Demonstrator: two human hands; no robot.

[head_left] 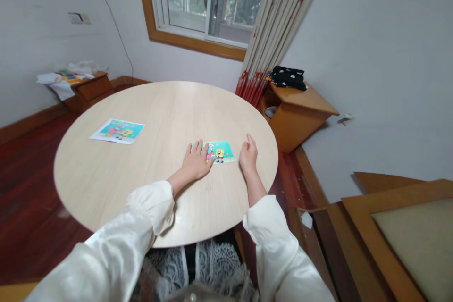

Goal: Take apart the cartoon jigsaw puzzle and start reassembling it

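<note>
A small cartoon picture card [220, 151] with a teal background lies on the round light-wood table [159, 118] near its right edge. My left hand [197, 161] rests flat on the card's left part, fingers spread and open. My right hand [248, 155] stands on its edge just right of the card, fingers loosely curved, nothing visibly held. A second, larger cartoon sheet [118, 130] with a white border lies on the table's left side, away from both hands.
A low wooden cabinet [299, 108] with dark folded cloth [287, 77] stands right of the table beside a curtain [272, 33]. Another low unit [88, 87] with papers sits at the far left wall. A wooden-framed seat [399, 231] is at the lower right.
</note>
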